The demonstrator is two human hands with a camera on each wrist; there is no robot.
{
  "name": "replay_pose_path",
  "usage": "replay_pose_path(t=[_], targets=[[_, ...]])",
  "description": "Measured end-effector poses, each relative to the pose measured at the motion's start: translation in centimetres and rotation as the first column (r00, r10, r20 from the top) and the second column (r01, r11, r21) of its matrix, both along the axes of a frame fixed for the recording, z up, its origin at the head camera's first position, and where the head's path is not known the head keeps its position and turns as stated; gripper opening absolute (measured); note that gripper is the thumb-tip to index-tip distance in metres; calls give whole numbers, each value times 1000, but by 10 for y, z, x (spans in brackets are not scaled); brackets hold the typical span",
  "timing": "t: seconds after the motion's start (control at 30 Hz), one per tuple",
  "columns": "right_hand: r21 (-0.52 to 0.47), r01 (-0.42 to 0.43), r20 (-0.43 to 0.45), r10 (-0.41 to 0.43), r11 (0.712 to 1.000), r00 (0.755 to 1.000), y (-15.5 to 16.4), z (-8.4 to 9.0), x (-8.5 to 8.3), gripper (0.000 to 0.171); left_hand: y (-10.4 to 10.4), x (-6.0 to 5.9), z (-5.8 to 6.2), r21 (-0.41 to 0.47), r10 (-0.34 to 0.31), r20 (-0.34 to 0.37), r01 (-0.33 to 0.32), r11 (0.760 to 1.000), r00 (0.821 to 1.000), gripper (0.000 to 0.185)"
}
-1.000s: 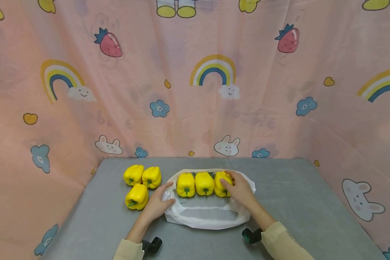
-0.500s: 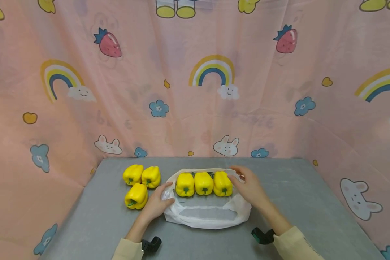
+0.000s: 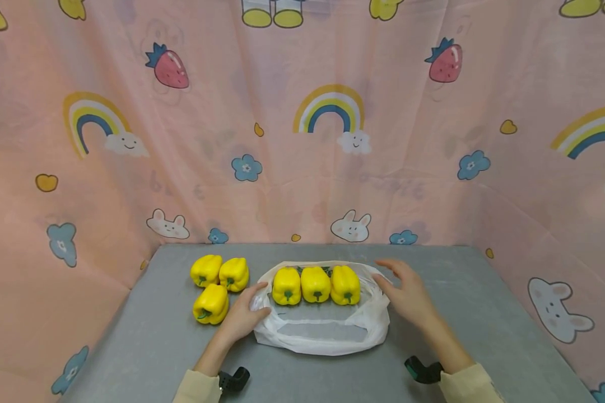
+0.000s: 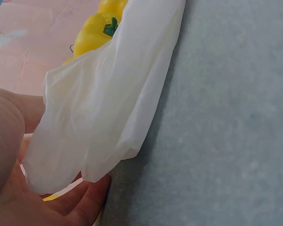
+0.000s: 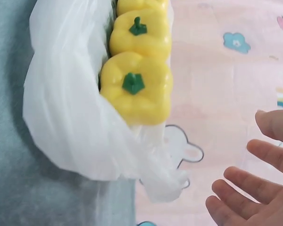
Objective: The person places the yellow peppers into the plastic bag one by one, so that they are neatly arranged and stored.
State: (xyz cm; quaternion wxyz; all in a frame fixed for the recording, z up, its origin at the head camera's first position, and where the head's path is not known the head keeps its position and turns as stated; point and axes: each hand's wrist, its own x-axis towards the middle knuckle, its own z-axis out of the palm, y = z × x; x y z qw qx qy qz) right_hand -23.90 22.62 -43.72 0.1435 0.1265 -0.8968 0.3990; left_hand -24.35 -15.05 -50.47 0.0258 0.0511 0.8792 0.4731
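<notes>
In the head view a white plastic bag (image 3: 327,346) lies on the table with its mouth spread wide. Three yellow bell peppers (image 3: 315,284) stand in a row within it, green stems facing the person. My left hand (image 3: 242,316) rests against the bag's left edge, thumb and fingers spread in a curve; the left wrist view shows white plastic (image 4: 99,103) covering part of the fingers. My right hand (image 3: 408,294) is just right of the bag, holding nothing. Its fingers (image 5: 245,183) are spread apart from the plastic in the right wrist view.
Left of the bag, three more yellow bell peppers (image 3: 211,304) sit grouped on the grey table (image 3: 448,291). Bits of dark green show behind the bagged peppers. A pink printed curtain (image 3: 292,196) closes off the back and sides.
My right hand has let go of the rightmost pepper in the bag and moved right, off the bag. My left hand and the peppers have stayed in place.
</notes>
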Motion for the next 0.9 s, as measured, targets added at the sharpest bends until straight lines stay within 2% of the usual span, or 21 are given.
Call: replay_pose_path(t=[0.27, 0.53, 0.73, 0.9], targets=[[0, -12, 41, 12, 1000, 999, 16, -21, -1, 43, -1, -1, 1, 1, -6, -12, 6, 1000, 1000, 57], [-44, -35, 216, 43, 998, 975, 19, -42, -3, 56, 0, 0, 2, 1, 1, -17, -1, 1000, 1000, 57], [-44, -50, 246, 59, 998, 968, 19, -56, -6, 59, 0, 1, 5, -4, 9, -13, -9, 1000, 1000, 56], [-41, -45, 269, 54, 998, 962, 18, -61, -6, 60, 2, 3, 6, -4, 12, -5, -12, 1000, 1000, 56]])
